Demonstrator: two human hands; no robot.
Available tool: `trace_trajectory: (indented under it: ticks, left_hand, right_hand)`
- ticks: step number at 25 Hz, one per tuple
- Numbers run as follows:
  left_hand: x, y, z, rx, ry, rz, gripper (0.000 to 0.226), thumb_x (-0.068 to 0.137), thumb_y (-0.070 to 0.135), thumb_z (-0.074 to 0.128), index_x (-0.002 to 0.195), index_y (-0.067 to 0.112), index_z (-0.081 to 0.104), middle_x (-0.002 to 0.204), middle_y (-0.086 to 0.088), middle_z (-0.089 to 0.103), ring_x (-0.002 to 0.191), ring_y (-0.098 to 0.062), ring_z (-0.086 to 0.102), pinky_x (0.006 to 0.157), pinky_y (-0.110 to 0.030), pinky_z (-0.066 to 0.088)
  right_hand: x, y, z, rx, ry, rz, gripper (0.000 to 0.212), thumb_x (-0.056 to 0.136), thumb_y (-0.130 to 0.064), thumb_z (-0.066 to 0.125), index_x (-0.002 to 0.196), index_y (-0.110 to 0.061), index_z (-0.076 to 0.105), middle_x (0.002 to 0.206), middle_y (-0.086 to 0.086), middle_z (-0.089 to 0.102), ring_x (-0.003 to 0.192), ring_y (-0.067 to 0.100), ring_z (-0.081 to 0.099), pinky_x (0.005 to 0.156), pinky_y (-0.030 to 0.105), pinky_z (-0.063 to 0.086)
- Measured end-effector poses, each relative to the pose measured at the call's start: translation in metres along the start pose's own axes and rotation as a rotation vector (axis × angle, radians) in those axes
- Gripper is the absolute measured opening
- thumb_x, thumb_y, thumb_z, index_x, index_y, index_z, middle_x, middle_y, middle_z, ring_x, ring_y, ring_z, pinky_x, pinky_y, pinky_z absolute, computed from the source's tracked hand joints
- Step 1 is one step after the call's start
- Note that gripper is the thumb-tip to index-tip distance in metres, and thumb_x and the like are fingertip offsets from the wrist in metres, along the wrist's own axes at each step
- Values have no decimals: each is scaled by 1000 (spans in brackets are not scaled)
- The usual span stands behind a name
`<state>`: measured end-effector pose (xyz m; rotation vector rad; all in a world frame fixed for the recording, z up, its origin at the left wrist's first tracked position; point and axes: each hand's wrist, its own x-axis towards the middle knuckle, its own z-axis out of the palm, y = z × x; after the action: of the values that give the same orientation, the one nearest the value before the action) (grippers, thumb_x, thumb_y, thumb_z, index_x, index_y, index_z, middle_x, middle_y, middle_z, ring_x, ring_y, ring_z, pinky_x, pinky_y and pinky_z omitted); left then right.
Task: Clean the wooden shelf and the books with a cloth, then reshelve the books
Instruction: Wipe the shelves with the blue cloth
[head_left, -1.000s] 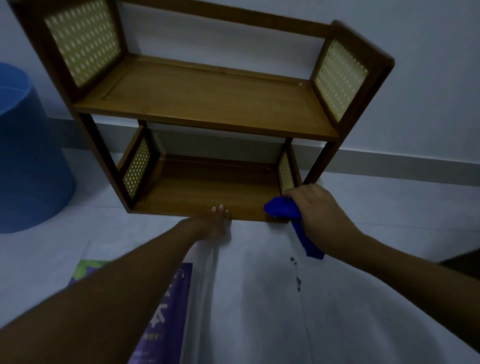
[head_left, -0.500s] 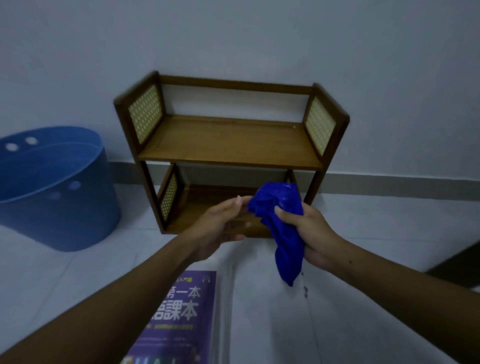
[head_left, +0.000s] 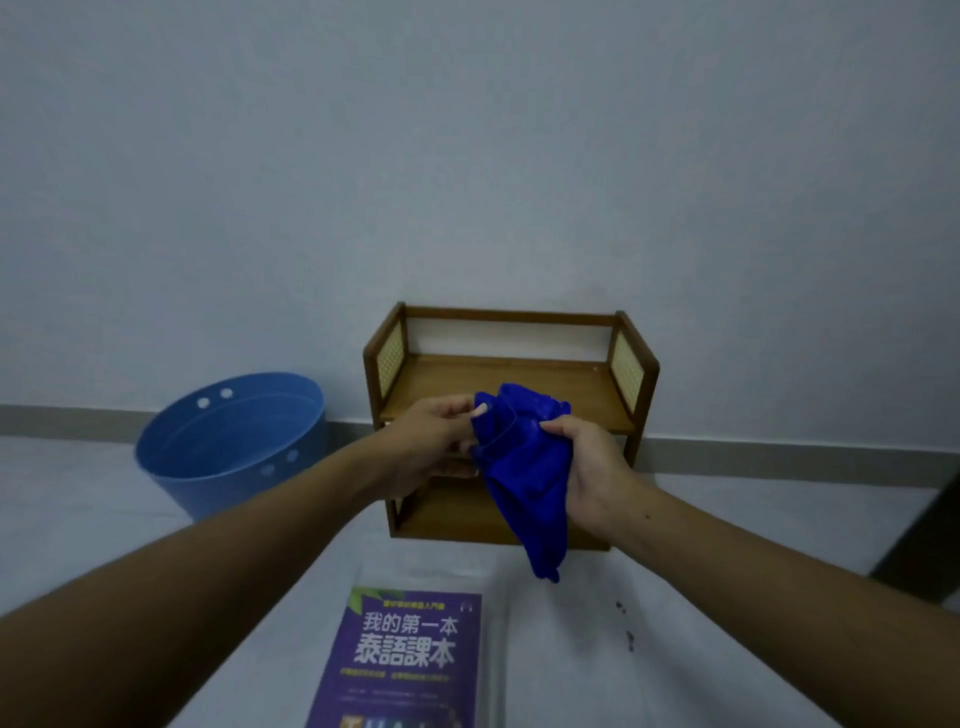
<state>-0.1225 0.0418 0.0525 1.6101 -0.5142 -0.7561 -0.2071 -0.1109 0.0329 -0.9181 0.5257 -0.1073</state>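
A small two-tier wooden shelf (head_left: 511, 379) with cane side panels stands on the floor against the wall; both tiers hold nothing. In front of it I hold a bright blue cloth (head_left: 524, 483) up with both hands. My left hand (head_left: 436, 441) pinches the cloth's upper left edge. My right hand (head_left: 587, 467) grips its right side, and the cloth's tail hangs down below. A purple book (head_left: 410, 665) with white characters lies flat on the floor near me, on top of a white one.
A blue plastic bucket (head_left: 234, 447) stands left of the shelf against the wall. Dark specks (head_left: 626, 629) mark the white floor right of the book. A dark object (head_left: 924, 545) cuts in at the right edge.
My view has pulled back from the shelf. My right hand lifted the cloth off the lower tier, and my left hand left the shelf's edge and took hold of the cloth.
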Motion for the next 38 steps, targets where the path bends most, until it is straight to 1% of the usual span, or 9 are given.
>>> trace_trajectory:
  ticks: [2,6,9,13,18,20,26,31,38]
  left_hand:
    - [-17,19,0,-3,64,2,34,95,41,45,105,13,61,106,-11,56,91,-20,57,84,-38,50]
    - [-45,29,-1,-170,142,-31,56,89,59,41,125,18,52,127,-6,54,112,-25,56,81,-38,53]
    - [-60,21,2,42,128,56,41,80,39,66,115,23,54,119,-5,59,105,-21,61,86,-36,53]
    - [-68,18,0,116,317,230,8,91,18,58,97,24,59,100,0,64,91,-13,63,63,-17,50]
    - [-69,9,-9,173,275,250,10,91,25,58,100,25,62,95,0,68,82,-11,67,60,-17,50]
    - [-69,4,-12,183,244,218,15,91,27,57,105,23,62,98,-2,68,87,-16,67,63,-19,51]
    - [-66,3,-13,245,227,223,16,92,29,55,106,24,60,95,-1,68,80,-11,68,59,-15,51]
    - [-64,3,-11,266,246,238,18,90,28,60,106,19,60,95,0,69,78,-10,69,57,-15,51]
    - [-66,-4,-20,349,207,197,25,84,20,68,105,9,62,88,-2,67,66,0,66,52,-11,46]
  right_hand:
    - [-13,-7,17,-19,41,-17,32,80,-11,61,112,-12,58,107,15,68,99,33,65,92,47,49]
    - [-34,-14,37,-55,57,-34,41,74,-12,65,114,-13,59,107,15,68,97,34,64,87,46,50]
    - [-46,-14,40,-60,23,-33,38,76,-10,61,114,-13,60,108,14,68,99,34,64,90,49,48]
    - [-50,-16,42,-171,36,-106,39,80,-2,50,117,-15,55,117,13,61,99,29,59,74,41,48]
    - [-47,-20,38,-296,-85,69,35,80,-27,66,112,-12,64,108,14,70,101,32,65,90,45,48]
    - [-39,-19,34,-462,-82,13,38,78,-36,72,108,-14,67,107,13,71,100,31,66,95,47,48]
    - [-36,-18,22,-405,-178,-144,14,89,-14,59,104,-13,60,106,10,66,92,25,65,79,39,54]
    - [-38,-19,26,-605,-204,-203,30,85,-27,67,111,-15,58,109,9,67,98,28,66,83,40,55]
    - [-36,-17,23,-496,-137,-319,13,91,-23,61,102,-16,60,94,5,67,85,23,64,79,37,53]
